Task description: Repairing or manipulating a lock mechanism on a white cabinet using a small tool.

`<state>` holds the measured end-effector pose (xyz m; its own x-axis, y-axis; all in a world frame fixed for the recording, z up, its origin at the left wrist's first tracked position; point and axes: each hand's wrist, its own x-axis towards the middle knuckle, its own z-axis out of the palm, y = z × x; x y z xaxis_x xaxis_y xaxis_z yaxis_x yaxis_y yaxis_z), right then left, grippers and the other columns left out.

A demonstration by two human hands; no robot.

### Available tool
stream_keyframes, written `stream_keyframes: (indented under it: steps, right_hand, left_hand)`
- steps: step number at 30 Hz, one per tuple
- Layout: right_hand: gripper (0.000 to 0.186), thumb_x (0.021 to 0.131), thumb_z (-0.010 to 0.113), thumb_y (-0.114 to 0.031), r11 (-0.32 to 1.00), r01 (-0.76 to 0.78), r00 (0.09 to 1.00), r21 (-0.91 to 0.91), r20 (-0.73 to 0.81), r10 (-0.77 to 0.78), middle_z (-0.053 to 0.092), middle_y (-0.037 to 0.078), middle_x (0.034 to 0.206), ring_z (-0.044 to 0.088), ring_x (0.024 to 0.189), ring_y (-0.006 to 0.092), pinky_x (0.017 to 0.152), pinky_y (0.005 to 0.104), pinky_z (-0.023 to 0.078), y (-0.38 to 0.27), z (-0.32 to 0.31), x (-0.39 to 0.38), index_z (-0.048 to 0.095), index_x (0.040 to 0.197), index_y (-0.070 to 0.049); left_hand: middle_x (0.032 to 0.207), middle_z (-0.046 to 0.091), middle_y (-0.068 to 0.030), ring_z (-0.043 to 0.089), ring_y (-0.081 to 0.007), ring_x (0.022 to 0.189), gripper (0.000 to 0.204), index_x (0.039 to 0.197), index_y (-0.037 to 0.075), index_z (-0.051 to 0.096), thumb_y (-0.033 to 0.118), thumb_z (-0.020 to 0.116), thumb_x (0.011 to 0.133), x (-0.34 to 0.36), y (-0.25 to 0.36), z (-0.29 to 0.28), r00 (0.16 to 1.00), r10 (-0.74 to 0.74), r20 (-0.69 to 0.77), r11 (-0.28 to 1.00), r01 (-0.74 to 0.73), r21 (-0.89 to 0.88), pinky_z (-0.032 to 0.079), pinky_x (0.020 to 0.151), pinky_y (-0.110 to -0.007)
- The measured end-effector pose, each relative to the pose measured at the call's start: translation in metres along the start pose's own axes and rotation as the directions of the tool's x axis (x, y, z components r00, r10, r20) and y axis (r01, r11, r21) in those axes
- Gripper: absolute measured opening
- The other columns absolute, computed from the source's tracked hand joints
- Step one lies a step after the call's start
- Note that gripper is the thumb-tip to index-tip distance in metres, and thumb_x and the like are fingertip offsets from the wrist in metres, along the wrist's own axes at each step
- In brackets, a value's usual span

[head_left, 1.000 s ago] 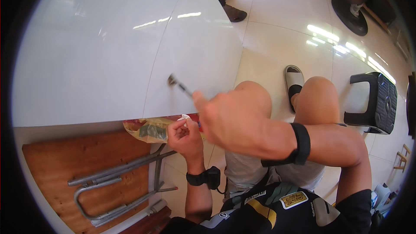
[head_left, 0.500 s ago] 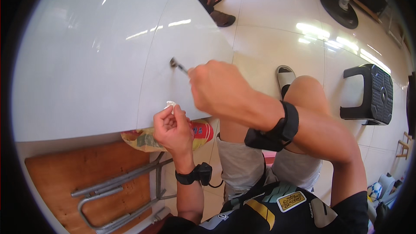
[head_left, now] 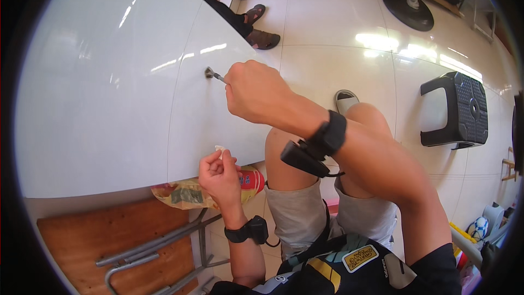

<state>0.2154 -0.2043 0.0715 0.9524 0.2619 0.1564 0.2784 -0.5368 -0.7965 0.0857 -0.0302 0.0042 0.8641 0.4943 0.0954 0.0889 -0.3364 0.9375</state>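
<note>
Over the white tabletop (head_left: 125,93), my right hand (head_left: 255,88) is closed around a small tool (head_left: 209,72) with a thin shaft and a dark metal head. The head is at or just above the surface; I cannot tell if it touches. My left hand (head_left: 219,172) is at the table's near edge, its thumb and finger pinching a small white scrap (head_left: 220,149) that looks thin and crumpled. Both wrists wear black straps with a small box.
Below the near edge lie a yellow and red plastic bag (head_left: 188,194) and a wooden board (head_left: 120,243) with metal tubing. A black stool (head_left: 466,110) stands on the tiled floor at right. Another person's sandalled feet (head_left: 263,39) show beyond the table.
The view has shifted, so the table sits lower in the picture. My right hand has moved the tool a little farther from the near edge. My left hand keeps its pinch.
</note>
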Motion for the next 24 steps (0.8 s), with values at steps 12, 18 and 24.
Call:
stream_keyframes:
  steps: [12, 18, 24]
  right_hand:
    - [0.022, 0.083, 0.056, -0.010, 0.996, 0.075, 0.978, 0.053, -0.200, -0.063, 0.062, 0.027, 0.067, 0.063, 0.068, 0.0457, 0.066, 0.0502, 0.053, 0.016, -0.002, 0.024, 0.064, 0.069, 0.005]
    - [0.023, 0.085, 0.056, -0.011, 0.999, -0.032, 0.967, 0.029, -0.253, 0.038, 0.065, 0.024, 0.072, 0.065, 0.074, 0.0435, 0.069, 0.0495, 0.054, 0.036, 0.002, 0.051, 0.067, 0.072, 0.004]
    - [0.021, 0.087, 0.056, -0.013, 0.996, -0.042, 0.949, 0.072, -0.309, 0.063, 0.068, 0.023, 0.079, 0.066, 0.079, 0.0425, 0.075, 0.0507, 0.054, 0.054, 0.001, 0.062, 0.070, 0.081, 0.001]
  left_hand:
    - [0.080, 0.067, -0.0123, 0.061, -0.0119, 0.060, 0.018, 0.109, -0.005, 0.056, 0.005, 0.061, 0.094, 0.042, 0.056, 0.028, 0.982, 0.159, 0.105, 0.984, -0.167, 0.066, 0.050, 0.050, -0.024]
    - [0.082, 0.068, -0.0117, 0.061, -0.0122, 0.060, 0.019, 0.109, -0.005, 0.057, 0.005, 0.057, 0.093, 0.077, 0.087, 0.057, 0.950, 0.243, 0.196, 0.946, -0.277, 0.170, 0.052, 0.052, -0.025]
    - [0.081, 0.069, -0.0125, 0.063, -0.0147, 0.059, 0.021, 0.109, -0.006, 0.057, 0.007, 0.055, 0.092, 0.119, 0.101, 0.090, 0.906, 0.352, 0.236, 0.841, -0.417, 0.344, 0.054, 0.054, -0.028]
